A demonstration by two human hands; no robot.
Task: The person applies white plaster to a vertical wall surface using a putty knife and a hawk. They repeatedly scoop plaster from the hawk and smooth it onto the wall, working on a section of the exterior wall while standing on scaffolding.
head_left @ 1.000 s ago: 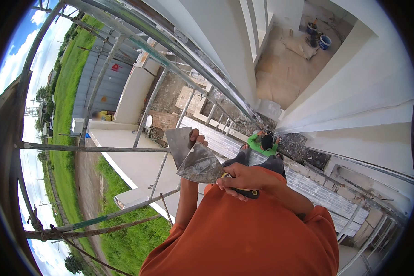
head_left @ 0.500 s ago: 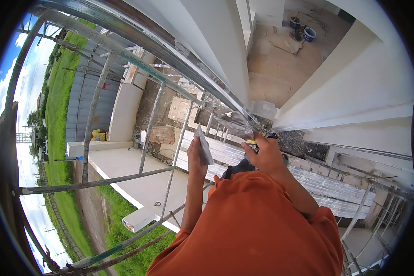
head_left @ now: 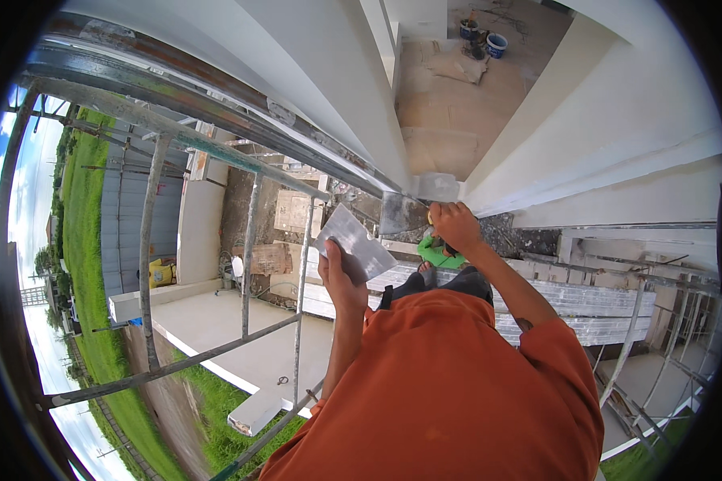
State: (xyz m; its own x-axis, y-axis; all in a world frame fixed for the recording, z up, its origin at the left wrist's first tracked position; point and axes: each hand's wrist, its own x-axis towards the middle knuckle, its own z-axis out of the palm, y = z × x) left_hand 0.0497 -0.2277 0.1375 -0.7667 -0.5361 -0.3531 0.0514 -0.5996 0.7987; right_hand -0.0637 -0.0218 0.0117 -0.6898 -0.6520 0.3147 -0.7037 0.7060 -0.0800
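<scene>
In the upper part of the frame, right of the middle, we see a blue bucket on a brown floor. At the left we notice green grass beside a grey metal fence.

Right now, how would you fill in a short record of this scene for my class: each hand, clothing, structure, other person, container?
Left hand: holds a flat grey metal plate
Right hand: grips a broad-bladed scraper, blade pointing left
Clothing: orange shirt
Structure: scaffold pole at the left
Other person: someone in green, partly in view
Container: blue bucket on a brown floor
</scene>
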